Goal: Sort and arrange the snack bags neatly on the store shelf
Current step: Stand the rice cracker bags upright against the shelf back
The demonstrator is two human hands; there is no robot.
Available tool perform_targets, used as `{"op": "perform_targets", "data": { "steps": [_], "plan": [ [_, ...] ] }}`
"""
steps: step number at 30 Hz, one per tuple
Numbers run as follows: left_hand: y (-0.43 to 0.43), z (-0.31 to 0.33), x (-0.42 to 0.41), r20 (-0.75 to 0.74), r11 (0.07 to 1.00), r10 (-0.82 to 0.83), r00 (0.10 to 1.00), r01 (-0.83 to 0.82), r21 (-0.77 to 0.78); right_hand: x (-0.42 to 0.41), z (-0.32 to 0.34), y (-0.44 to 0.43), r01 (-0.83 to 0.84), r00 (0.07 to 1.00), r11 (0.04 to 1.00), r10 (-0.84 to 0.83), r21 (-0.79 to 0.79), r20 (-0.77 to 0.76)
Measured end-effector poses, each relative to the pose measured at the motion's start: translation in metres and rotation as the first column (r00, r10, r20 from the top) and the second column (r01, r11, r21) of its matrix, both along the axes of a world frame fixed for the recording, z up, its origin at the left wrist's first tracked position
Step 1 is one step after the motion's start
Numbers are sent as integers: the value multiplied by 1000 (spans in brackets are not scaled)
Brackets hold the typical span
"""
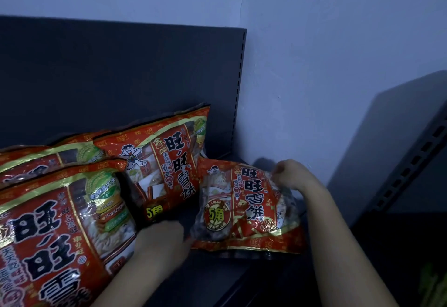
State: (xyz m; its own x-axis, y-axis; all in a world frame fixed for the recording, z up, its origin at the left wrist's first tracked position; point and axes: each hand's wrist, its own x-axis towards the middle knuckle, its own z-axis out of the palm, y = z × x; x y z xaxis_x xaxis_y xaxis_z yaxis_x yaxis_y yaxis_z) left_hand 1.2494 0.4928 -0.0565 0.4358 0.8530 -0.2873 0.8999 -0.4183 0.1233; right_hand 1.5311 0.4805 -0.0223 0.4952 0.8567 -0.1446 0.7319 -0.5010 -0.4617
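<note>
Can't see all of front bag (55,234) — cut by left & btm edges. Can't see much of rear bag (36,159) either: mostly behind front bag, cut at left. Can't see lower-left corner of mid bag (167,161), covered by front bag. Can't make out fingertips of left hand (160,243) at lower-left corner of right bag (246,205) — blurred, grip unclear. Same blur on right hand (290,175), curled on that bag's top-right edge. Can't read small print on any pkg. Loses both forearms at btm edge. Can't ID green thing (433,287) in btm-right corner: dark, cropped.
</note>
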Motion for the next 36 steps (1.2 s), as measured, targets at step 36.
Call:
{"op": "perform_targets", "data": {
  "steps": [36],
  "plan": [
    [80,92,64,262,861,-401,878,264,436,16,3,13,554,425,744,133,374,-895]
  ]
}}
